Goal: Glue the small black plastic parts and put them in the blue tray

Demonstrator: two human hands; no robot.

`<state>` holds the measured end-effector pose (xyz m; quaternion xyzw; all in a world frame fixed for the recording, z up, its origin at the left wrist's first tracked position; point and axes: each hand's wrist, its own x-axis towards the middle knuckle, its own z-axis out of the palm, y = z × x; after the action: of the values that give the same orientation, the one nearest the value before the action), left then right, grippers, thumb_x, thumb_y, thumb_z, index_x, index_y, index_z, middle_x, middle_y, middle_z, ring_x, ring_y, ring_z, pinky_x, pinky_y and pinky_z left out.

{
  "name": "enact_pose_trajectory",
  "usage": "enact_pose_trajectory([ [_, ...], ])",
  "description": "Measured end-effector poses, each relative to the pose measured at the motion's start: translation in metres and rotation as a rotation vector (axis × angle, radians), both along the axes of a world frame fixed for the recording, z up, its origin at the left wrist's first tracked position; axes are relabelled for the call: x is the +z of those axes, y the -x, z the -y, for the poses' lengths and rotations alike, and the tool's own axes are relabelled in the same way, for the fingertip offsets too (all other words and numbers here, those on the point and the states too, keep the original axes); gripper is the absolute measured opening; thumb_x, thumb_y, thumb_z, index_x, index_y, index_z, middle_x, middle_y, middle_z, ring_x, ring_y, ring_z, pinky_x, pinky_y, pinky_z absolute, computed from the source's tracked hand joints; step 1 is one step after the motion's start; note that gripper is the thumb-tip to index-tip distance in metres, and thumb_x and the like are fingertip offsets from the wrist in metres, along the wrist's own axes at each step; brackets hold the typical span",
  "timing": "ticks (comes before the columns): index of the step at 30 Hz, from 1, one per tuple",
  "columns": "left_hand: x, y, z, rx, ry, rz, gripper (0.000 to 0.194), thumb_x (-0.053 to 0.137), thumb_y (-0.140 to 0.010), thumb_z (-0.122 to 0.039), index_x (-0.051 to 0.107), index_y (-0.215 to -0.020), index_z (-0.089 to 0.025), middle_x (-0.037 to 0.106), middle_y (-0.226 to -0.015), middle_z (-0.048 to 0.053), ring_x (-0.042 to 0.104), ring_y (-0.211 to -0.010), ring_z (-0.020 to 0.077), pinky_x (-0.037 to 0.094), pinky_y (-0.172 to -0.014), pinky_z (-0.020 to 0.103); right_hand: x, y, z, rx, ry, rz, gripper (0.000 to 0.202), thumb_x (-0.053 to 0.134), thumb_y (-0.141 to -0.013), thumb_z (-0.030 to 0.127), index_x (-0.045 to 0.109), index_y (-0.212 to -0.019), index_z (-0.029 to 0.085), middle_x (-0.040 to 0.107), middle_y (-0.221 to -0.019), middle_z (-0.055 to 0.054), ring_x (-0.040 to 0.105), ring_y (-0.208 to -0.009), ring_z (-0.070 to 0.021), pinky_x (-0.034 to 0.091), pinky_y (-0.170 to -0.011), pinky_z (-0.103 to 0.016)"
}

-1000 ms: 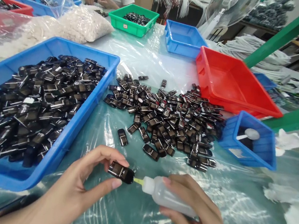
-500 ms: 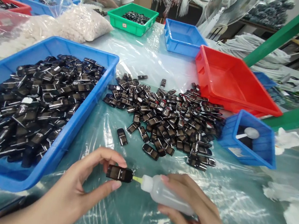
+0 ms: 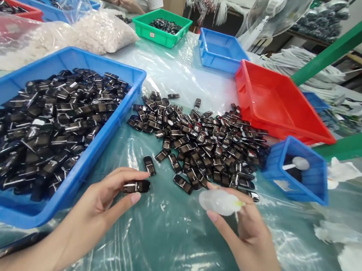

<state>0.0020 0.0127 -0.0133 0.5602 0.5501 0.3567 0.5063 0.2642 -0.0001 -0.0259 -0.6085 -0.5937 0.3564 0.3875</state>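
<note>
Left hand [image 3: 100, 200]: thumb and fingers clamped on one small black piece [image 3: 137, 186], held above the green table covering [image 3: 163, 243], just in front of the loose pile [image 3: 200, 143]. Piece is glossy and elongated, with a rounded black end, a brownish middle and pale shiny lines. Rounded end points toward the right hand; other end partly hidden by fingers.

Right hand [image 3: 251, 230]: thumb and fingers clamped around a squeeze bottle [image 3: 218, 201]. Bottle is whitish, translucent, motion-blurred, lying roughly sideways. Yellowish tip on the side away from the piece; fine detail too blurred to tell. Bottle and piece well apart.

Pile has similar glossy dark pieces at mixed angles, a few with red or white spots. More dark pieces fill the large blue tray [image 3: 107, 141] left of it. Small blue bin [image 3: 307, 190] right of the pile holds dark contents and a pale scoop [image 3: 299, 163].
</note>
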Motion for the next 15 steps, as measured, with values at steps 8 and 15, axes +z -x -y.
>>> enact_pose_trajectory([
  [8, 0.003, -0.002, -0.002, -0.048, 0.080, 0.080, 0.023, 0.061, -0.084, -0.029, 0.064, -0.107, -0.024, 0.065, -0.109, 0.006, 0.061, -0.107, 0.0248, 0.049, -0.091, 0.037, 0.004, 0.016, 0.021, -0.040, -0.548, 0.248, 0.033, 0.061, -0.083, 0.012, 0.051, -0.107, 0.032, 0.055, -0.088, -0.002, 0.056, -0.083, -0.0213, 0.050, -0.075, -0.038],
  [15, 0.000, -0.006, 0.002, -0.113, 0.043, 0.132, 0.018, 0.058, -0.086, -0.023, 0.064, -0.102, -0.023, 0.063, -0.105, 0.005, 0.060, -0.102, 0.0226, 0.047, -0.091, 0.037, -0.008, 0.064, 0.012, 0.312, -0.320, 0.472, 0.021, 0.049, -0.093, 0.023, 0.063, -0.109, 0.017, 0.065, -0.090, -0.011, 0.064, -0.080, -0.0260, 0.053, -0.064, -0.039],
])
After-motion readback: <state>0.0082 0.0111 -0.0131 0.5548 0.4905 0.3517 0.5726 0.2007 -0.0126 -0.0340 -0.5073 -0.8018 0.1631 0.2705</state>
